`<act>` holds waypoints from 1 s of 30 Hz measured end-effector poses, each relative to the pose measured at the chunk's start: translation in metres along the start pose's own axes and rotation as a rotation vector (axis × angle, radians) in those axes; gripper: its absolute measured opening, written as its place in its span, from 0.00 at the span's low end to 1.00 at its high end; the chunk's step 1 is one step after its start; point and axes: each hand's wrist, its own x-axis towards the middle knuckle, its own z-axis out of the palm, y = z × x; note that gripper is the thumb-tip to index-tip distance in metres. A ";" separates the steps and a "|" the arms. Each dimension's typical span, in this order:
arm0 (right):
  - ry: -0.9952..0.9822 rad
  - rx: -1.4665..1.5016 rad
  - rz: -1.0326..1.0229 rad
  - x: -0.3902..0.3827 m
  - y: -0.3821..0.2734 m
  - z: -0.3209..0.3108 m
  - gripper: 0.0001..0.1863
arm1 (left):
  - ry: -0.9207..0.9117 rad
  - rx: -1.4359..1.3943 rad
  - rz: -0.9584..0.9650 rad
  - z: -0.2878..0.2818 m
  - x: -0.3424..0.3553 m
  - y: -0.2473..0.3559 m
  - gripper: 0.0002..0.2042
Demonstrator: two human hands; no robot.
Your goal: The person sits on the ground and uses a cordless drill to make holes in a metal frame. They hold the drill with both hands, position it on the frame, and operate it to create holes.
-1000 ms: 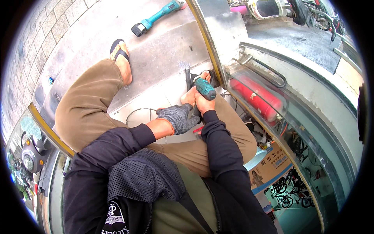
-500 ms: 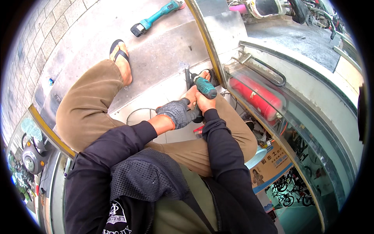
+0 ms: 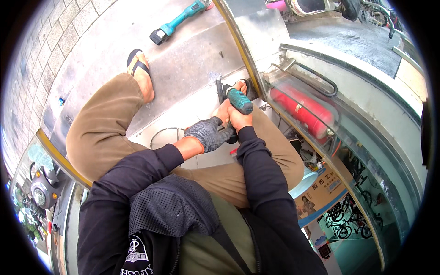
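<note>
A teal and black cordless drill (image 3: 240, 101) is in my right hand (image 3: 241, 120), whose fingers wrap round its grip. Its front end points away from me, toward a dark upright metal bar (image 3: 219, 90) by my right foot. Whether the tip touches the bar I cannot tell. My left hand (image 3: 206, 134), in a grey knit glove with bare fingertips, is closed against the drill's grip from the left. The dark base of the drill shows partly below my hands.
A teal angle grinder (image 3: 176, 23) lies on the metal step ahead. On the right, a red fire extinguisher (image 3: 303, 112) lies behind glass beside a yellow-edged door frame (image 3: 238, 36). A cable (image 3: 160, 132) loops over the tiles. A printed cardboard box (image 3: 321, 195) stands at lower right.
The view has shifted slightly. Both hands stay together on the drill, which keeps nearly the same place and tilt.
</note>
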 end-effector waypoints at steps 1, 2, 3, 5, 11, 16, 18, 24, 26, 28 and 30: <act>-0.003 0.013 -0.007 0.000 0.002 -0.001 0.21 | 0.002 -0.003 0.008 0.001 -0.001 0.000 0.44; -0.006 0.025 -0.014 0.000 0.003 -0.002 0.21 | 0.005 -0.006 0.017 0.001 -0.002 0.000 0.44; -0.011 0.037 -0.024 0.004 0.006 -0.003 0.21 | 0.011 -0.009 0.026 0.001 -0.002 0.001 0.44; 0.002 0.005 -0.062 0.011 0.011 -0.008 0.21 | -0.012 0.008 0.013 0.000 0.001 0.004 0.41; -0.005 0.007 -0.029 0.005 0.012 0.000 0.22 | 0.142 0.011 -0.074 0.002 0.048 -0.035 0.31; 0.038 -0.021 -0.074 -0.002 0.000 0.000 0.15 | 0.107 -0.022 -0.093 0.006 0.065 -0.055 0.34; 0.065 -0.071 -0.173 0.004 0.008 0.000 0.13 | 0.165 -0.147 -0.039 0.011 0.062 -0.046 0.40; 0.028 -0.217 -0.490 -0.012 -0.020 0.006 0.12 | 0.136 -0.243 0.140 -0.008 0.057 0.007 0.61; 0.016 -0.319 -0.570 0.009 0.008 0.007 0.17 | 0.232 -0.230 0.193 -0.008 0.067 0.013 0.67; 0.052 -0.541 -0.700 0.041 0.066 -0.010 0.22 | 0.130 -0.172 0.186 -0.016 0.062 0.035 0.67; -0.094 -0.615 -0.526 0.040 0.057 -0.007 0.30 | 0.126 -0.205 0.164 -0.029 0.067 0.036 0.60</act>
